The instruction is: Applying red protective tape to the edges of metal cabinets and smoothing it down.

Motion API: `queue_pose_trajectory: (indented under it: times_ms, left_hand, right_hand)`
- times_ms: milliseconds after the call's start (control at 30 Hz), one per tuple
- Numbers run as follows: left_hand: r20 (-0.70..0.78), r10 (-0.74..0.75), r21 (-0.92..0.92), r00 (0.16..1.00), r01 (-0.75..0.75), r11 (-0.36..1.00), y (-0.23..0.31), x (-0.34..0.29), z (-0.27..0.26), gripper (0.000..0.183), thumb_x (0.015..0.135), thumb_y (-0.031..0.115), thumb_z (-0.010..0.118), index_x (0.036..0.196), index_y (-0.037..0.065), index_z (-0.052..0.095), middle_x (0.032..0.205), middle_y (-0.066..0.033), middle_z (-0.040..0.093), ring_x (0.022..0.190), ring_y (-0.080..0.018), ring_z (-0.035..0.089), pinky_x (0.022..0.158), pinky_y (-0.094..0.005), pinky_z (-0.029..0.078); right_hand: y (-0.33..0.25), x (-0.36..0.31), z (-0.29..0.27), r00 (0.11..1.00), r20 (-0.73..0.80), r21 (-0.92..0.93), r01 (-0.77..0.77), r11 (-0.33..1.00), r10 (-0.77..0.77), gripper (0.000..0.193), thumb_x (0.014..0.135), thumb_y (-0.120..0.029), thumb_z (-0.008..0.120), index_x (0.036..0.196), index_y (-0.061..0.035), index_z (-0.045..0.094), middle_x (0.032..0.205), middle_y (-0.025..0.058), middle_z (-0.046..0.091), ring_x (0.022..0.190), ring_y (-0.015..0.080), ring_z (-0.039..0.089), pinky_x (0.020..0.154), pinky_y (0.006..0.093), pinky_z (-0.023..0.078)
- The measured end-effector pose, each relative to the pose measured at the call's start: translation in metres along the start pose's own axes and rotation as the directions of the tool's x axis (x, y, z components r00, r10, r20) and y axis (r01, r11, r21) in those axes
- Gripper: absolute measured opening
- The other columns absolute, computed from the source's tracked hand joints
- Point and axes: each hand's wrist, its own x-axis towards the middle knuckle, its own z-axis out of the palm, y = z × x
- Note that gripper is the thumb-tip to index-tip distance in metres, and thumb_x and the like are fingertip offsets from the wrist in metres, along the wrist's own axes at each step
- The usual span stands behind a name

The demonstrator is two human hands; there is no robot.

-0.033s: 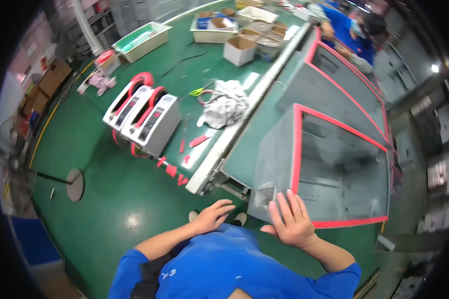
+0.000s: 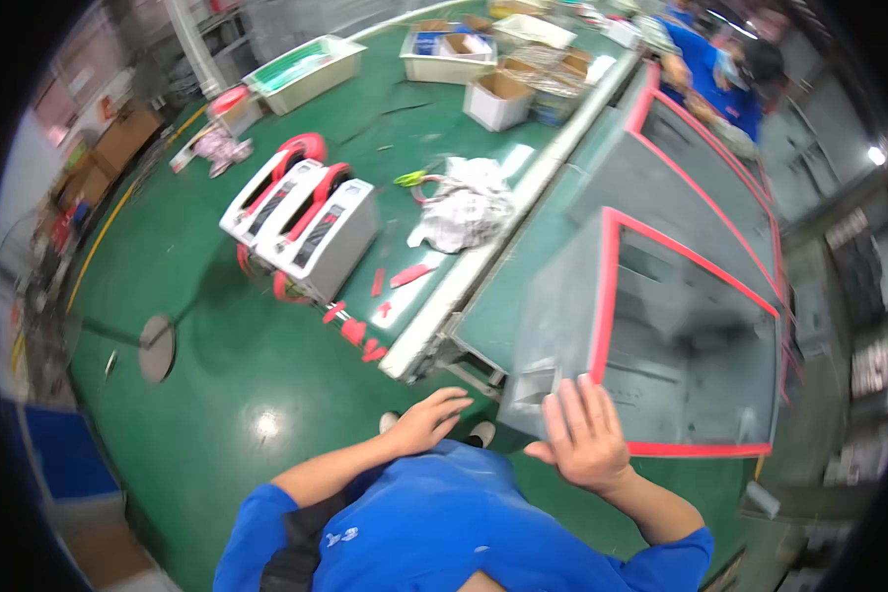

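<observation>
My right hand (image 2: 589,439) has its fingers stretched out at the near lower corner of a grey box-shaped metal cabinet (image 2: 560,306). Its fingertips overlap the corner by a square cutout (image 2: 536,385); whether they press on it I cannot tell. Red tape (image 2: 603,316) edges the cabinet's open front. In front of my waist, my left hand (image 2: 427,421) hovers with loosely bent fingers and nothing in it. The cabinet rests on a green-topped conveyor (image 2: 488,314) with a pale rail.
A second red-edged cabinet (image 2: 617,170) stands behind, with a person in blue (image 2: 715,69) beyond. To the left are two white tape dispensers (image 2: 331,237), red tape scraps (image 2: 353,331), a crumpled cloth (image 2: 466,205) and green-handled scissors (image 2: 408,179). Bins and cartons (image 2: 498,101) stand farther back.
The whole scene has shifted slightly rightward in view. My hands keep nearly the same pose, the right one still at the cabinet's corner.
</observation>
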Motion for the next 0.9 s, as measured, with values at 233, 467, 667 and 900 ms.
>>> queue_pose_trajectory:
  times_ms: [233,467,667,900]
  left_hand:
    - [-0.722,0.028,0.097,0.691,0.061,0.993,-0.061,-0.01,-0.109,0.03,0.08,0.002,0.051,0.11,0.0,0.05,0.101,-0.0139,0.054,0.09,-0.022,0.056,0.075,-0.03,0.046]
    - [-0.895,0.176,0.358,0.409,0.425,0.831,-0.213,-0.047,-0.251,0.048,0.079,0.023,0.059,0.118,-0.002,0.044,0.112,-0.0146,0.052,0.091,-0.0202,0.056,0.079,-0.0291,0.045]
    - [-0.775,-0.259,-0.051,0.576,0.352,0.935,-0.189,-0.043,-0.266,0.027,0.079,0.024,0.061,0.07,-0.001,0.059,0.061,-0.0037,0.056,0.056,-0.0105,0.048,0.052,-0.0263,0.039]
    - [-0.184,-0.385,-0.242,0.905,0.337,0.91,-0.109,-0.09,-0.157,0.017,0.084,0.014,0.056,0.071,0.004,0.049,0.056,-0.0006,0.047,0.042,-0.0061,0.044,0.034,-0.0219,0.038]
  right_hand:
    - [0.018,0.082,0.041,0.982,-0.078,-0.054,-0.179,0.982,0.174,0.054,0.083,-0.036,0.05,0.118,0.0045,0.042,0.117,0.0235,0.044,0.112,0.0389,0.04,0.092,0.046,0.036]
    - [0.043,0.144,0.082,0.891,-0.32,-0.047,-0.354,0.934,0.321,0.046,0.08,-0.027,0.056,0.114,0.002,0.044,0.11,0.0187,0.049,0.11,0.0348,0.043,0.092,0.0421,0.036]
    - [0.039,0.137,0.083,0.825,-0.417,0.052,-0.397,0.916,0.381,0.046,0.073,-0.025,0.06,0.11,-0.0009,0.048,0.116,0.0181,0.047,0.115,0.0318,0.04,0.098,0.0425,0.03]
    - [-0.128,0.053,0.105,0.856,-0.168,0.606,-0.301,0.736,0.488,0.046,0.073,-0.018,0.061,0.113,0.0001,0.046,0.118,0.0174,0.044,0.113,0.0329,0.041,0.096,0.0414,0.034]
